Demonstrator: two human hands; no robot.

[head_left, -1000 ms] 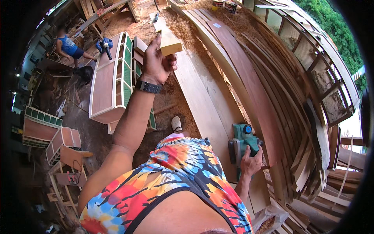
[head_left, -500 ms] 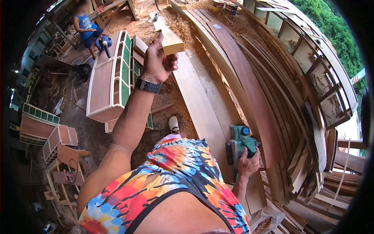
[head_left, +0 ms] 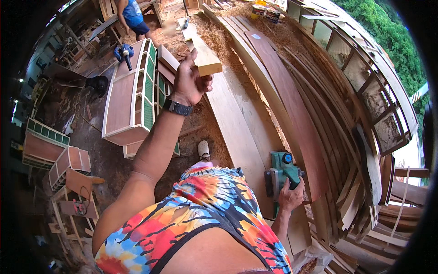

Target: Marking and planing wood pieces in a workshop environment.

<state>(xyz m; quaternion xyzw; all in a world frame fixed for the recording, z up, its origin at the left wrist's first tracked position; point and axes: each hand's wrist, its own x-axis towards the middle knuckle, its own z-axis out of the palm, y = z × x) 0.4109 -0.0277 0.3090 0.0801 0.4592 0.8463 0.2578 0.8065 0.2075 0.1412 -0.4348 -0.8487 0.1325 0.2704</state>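
Observation:
My left hand (head_left: 187, 84), wearing a black wristwatch, is raised in front of me. Its fingers grip a pale wooden board (head_left: 206, 55) near the end that faces me, and the board's length runs away from me. At the lower right, my right hand (head_left: 291, 195) is closed on a green electric planer (head_left: 284, 170). The planer rests on the pale planks (head_left: 237, 132) of the work surface. Part of the planer's grip is hidden behind my fingers.
A cabinet frame with green panels (head_left: 125, 100) lies to the left, a blue blower (head_left: 123, 52) on top. Long boards (head_left: 292, 100) are stacked on the right. Shavings (head_left: 214, 34) and tubs (head_left: 272, 14) lie beyond. A person (head_left: 133, 18) stands at the far left.
My left hand and the board have shifted slightly right and down in the view. The other person has moved right, away from the blower. My right hand stays on the planer.

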